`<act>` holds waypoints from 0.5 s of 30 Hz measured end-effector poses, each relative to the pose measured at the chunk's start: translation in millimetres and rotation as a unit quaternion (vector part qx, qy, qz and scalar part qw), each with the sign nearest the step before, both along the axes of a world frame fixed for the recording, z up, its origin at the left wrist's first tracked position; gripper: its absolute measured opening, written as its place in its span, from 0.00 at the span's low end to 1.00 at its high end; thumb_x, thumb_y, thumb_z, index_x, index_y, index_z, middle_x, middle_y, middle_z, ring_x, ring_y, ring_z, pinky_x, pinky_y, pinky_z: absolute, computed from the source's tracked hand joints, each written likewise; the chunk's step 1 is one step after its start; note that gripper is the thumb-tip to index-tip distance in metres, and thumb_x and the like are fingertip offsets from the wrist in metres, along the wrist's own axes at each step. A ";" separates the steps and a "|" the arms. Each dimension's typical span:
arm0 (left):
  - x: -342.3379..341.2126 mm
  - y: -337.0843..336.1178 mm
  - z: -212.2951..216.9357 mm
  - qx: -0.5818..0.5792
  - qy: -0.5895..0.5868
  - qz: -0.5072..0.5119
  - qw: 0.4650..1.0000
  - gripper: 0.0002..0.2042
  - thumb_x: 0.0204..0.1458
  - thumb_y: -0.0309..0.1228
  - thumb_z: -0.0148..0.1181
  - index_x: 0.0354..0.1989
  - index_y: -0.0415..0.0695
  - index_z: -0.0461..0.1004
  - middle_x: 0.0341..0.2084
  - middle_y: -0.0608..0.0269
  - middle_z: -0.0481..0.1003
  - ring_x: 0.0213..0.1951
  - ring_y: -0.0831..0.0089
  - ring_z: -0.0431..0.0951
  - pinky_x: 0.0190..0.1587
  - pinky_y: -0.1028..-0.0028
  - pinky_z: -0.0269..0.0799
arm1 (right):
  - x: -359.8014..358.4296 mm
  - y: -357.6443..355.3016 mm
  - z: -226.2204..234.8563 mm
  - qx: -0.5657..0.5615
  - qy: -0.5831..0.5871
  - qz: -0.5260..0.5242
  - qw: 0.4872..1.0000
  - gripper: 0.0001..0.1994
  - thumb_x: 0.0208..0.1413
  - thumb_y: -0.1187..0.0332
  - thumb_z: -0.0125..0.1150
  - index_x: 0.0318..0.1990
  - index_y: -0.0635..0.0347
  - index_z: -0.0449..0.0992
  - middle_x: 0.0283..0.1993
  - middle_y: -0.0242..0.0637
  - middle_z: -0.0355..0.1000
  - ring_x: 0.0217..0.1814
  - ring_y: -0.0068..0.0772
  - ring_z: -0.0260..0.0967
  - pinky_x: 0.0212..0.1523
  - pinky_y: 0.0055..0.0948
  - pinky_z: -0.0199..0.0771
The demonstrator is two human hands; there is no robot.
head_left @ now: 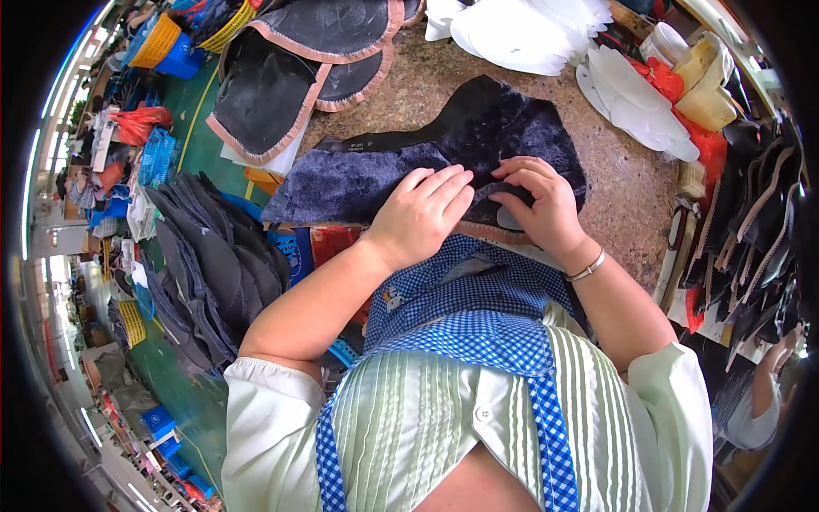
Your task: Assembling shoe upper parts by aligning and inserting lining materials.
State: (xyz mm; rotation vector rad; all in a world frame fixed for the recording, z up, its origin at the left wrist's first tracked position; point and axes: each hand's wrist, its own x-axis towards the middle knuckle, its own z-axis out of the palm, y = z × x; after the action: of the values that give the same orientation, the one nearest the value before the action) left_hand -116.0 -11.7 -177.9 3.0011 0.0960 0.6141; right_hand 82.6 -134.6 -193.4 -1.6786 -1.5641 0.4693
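A dark navy plush piece (358, 177), shaped like a boot upper, lies spread across the speckled worktable (610, 128) before me. A smooth black strip with small pale print runs along its far, curved edge. My left hand (420, 213) rests on the plush with its fingers stretched out and slightly spread. Just to its right, my right hand (544, 205) has its fingers curled, with the thumb and forefinger closed on a dark folded edge of the plush piece. A brownish-pink border shows along the near edge, below both hands.
Black panels with pink-brown edging (263, 90) lie at the far left. White thin cut pieces (512, 34) are piled at the back. To the right stand a white tub (665, 44) and hanging dark pieces (751, 213). Stacked dark panels (213, 264) hang at my left.
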 end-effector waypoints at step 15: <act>-77.1 37.8 9.4 0.130 0.095 0.010 0.987 0.21 0.42 0.34 0.59 0.45 0.35 0.74 0.48 0.52 0.74 0.56 0.57 0.71 0.57 0.59 0.65 | -5.0 -71.9 42.2 -0.104 -0.235 0.153 0.954 0.37 0.42 0.64 0.67 0.65 0.57 0.63 0.71 0.35 0.55 0.75 0.37 0.48 0.71 0.43 0.46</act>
State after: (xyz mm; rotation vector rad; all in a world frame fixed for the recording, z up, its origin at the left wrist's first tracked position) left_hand -193.1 26.1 -168.5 3.3102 0.0615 0.3658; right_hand 77.7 -206.4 -151.2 -1.8009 -2.2093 0.4214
